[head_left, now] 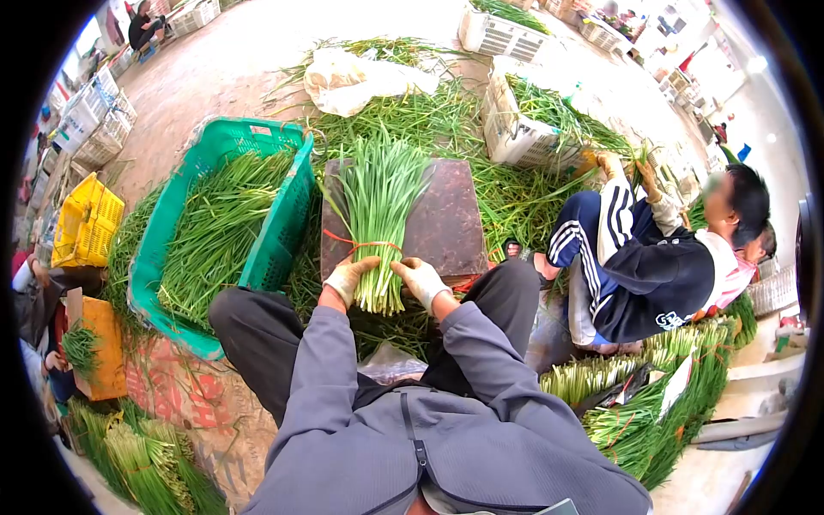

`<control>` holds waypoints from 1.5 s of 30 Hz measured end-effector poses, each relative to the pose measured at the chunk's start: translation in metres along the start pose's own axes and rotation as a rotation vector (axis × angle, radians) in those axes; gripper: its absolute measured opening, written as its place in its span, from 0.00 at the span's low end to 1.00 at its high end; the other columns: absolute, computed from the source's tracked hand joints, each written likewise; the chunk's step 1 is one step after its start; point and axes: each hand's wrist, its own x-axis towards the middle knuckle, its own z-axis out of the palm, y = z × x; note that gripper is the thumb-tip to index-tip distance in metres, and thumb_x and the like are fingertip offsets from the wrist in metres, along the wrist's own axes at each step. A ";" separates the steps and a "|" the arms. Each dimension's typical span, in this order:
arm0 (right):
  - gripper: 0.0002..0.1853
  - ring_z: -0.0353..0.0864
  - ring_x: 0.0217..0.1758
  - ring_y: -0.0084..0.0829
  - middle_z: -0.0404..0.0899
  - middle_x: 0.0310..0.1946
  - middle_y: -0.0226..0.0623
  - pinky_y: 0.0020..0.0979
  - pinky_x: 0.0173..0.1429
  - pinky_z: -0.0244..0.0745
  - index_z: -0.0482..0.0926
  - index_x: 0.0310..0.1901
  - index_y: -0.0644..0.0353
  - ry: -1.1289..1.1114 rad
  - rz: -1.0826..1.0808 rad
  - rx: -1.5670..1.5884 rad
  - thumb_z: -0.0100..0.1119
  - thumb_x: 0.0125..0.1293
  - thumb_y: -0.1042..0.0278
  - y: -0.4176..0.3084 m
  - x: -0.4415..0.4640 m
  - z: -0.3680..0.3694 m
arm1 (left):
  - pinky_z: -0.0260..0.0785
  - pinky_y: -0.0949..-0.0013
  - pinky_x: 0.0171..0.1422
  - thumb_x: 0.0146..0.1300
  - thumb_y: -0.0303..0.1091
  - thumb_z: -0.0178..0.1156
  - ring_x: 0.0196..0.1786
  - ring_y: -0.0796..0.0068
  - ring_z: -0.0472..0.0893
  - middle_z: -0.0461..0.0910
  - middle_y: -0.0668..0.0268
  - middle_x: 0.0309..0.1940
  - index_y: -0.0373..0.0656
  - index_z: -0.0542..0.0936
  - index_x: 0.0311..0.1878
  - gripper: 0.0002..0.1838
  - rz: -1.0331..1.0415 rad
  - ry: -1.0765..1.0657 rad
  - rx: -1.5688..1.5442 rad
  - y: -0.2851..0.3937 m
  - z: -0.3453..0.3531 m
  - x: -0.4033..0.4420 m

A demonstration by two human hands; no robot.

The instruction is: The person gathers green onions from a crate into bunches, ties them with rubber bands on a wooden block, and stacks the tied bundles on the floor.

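A bundle of green chives (378, 189) lies on a dark reddish block (455, 206) in front of me, leaves pointing away and pale stem ends toward my lap. A thin red tie (378, 245) runs across the stems, with a loose end sticking out to the left. My left hand (348, 278), in a pale glove with bare fingertips, is closed on the left side of the stems just below the tie. On the other side, my similarly gloved right hand (422, 281) grips the stems, thumb and fingers near the tie.
Left stands a green crate (296, 184) of loose chives; yellow crate (88, 221) beyond. A white crate (506, 120) stands at back right. A co-worker (661, 266) sits at right, handling greens. Tied bundles (661, 412) lie at lower right. Loose chives (429, 112) cover the floor behind the block.
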 end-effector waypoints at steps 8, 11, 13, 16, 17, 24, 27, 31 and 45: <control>0.19 0.80 0.26 0.24 0.83 0.27 0.37 0.28 0.28 0.73 0.85 0.42 0.67 -0.072 -0.001 -0.137 0.67 0.64 0.56 0.018 -0.007 0.009 | 0.76 0.60 0.58 0.50 0.47 0.79 0.54 0.60 0.82 0.81 0.50 0.54 0.33 0.72 0.65 0.43 0.069 0.238 0.482 -0.001 0.001 0.010; 0.18 0.81 0.27 0.28 0.84 0.26 0.39 0.32 0.32 0.76 0.85 0.41 0.67 -0.078 -0.006 -0.185 0.67 0.62 0.57 0.012 -0.008 0.008 | 0.73 0.61 0.63 0.44 0.51 0.82 0.59 0.57 0.80 0.79 0.47 0.57 0.31 0.66 0.68 0.54 0.109 0.355 0.845 -0.015 -0.006 0.023; 0.17 0.83 0.28 0.31 0.84 0.25 0.41 0.35 0.37 0.78 0.85 0.39 0.67 -0.034 -0.093 -0.266 0.67 0.59 0.58 0.021 -0.005 0.007 | 0.72 0.61 0.63 0.38 0.53 0.84 0.60 0.56 0.79 0.78 0.44 0.58 0.29 0.62 0.70 0.61 0.084 0.399 0.892 -0.024 -0.017 0.032; 0.15 0.83 0.28 0.31 0.85 0.25 0.42 0.36 0.38 0.78 0.85 0.37 0.65 0.054 -0.258 -0.567 0.67 0.58 0.58 0.024 -0.007 0.005 | 0.72 0.61 0.65 0.40 0.49 0.82 0.61 0.52 0.79 0.77 0.42 0.59 0.29 0.63 0.70 0.58 0.127 0.336 0.812 -0.026 -0.023 0.037; 0.15 0.83 0.28 0.31 0.85 0.25 0.42 0.36 0.38 0.78 0.85 0.37 0.65 0.054 -0.257 -0.566 0.67 0.58 0.58 0.024 -0.006 0.003 | 0.72 0.61 0.65 0.40 0.49 0.82 0.61 0.52 0.79 0.77 0.42 0.59 0.29 0.63 0.70 0.58 0.126 0.336 0.813 -0.027 -0.021 0.035; 0.13 0.79 0.24 0.24 0.83 0.29 0.34 0.27 0.30 0.75 0.83 0.45 0.66 0.193 -0.217 0.002 0.68 0.62 0.67 0.025 0.026 -0.002 | 0.68 0.59 0.70 0.40 0.55 0.80 0.67 0.48 0.75 0.74 0.39 0.63 0.30 0.59 0.73 0.62 0.081 0.519 1.141 -0.010 0.010 0.017; 0.12 0.78 0.25 0.24 0.82 0.29 0.33 0.27 0.32 0.76 0.83 0.45 0.65 0.066 -0.090 0.053 0.67 0.62 0.68 0.021 0.027 0.000 | 0.68 0.59 0.70 0.40 0.60 0.78 0.67 0.48 0.75 0.74 0.39 0.64 0.30 0.58 0.74 0.64 0.036 0.571 1.213 -0.006 0.015 0.010; 0.08 0.78 0.30 0.22 0.82 0.32 0.31 0.27 0.34 0.77 0.83 0.43 0.65 0.061 -0.148 0.181 0.66 0.64 0.72 0.023 0.023 0.002 | 0.68 0.57 0.70 0.38 0.65 0.78 0.67 0.47 0.74 0.70 0.39 0.67 0.31 0.53 0.76 0.70 -0.031 0.779 1.393 0.004 0.046 0.008; 0.15 0.87 0.41 0.42 0.87 0.39 0.46 0.36 0.49 0.81 0.83 0.47 0.63 0.063 -0.467 -0.509 0.67 0.59 0.69 0.040 -0.016 -0.005 | 0.70 0.56 0.68 0.36 0.53 0.82 0.66 0.48 0.75 0.71 0.42 0.66 0.34 0.48 0.77 0.71 -0.072 0.792 1.355 0.002 0.050 0.010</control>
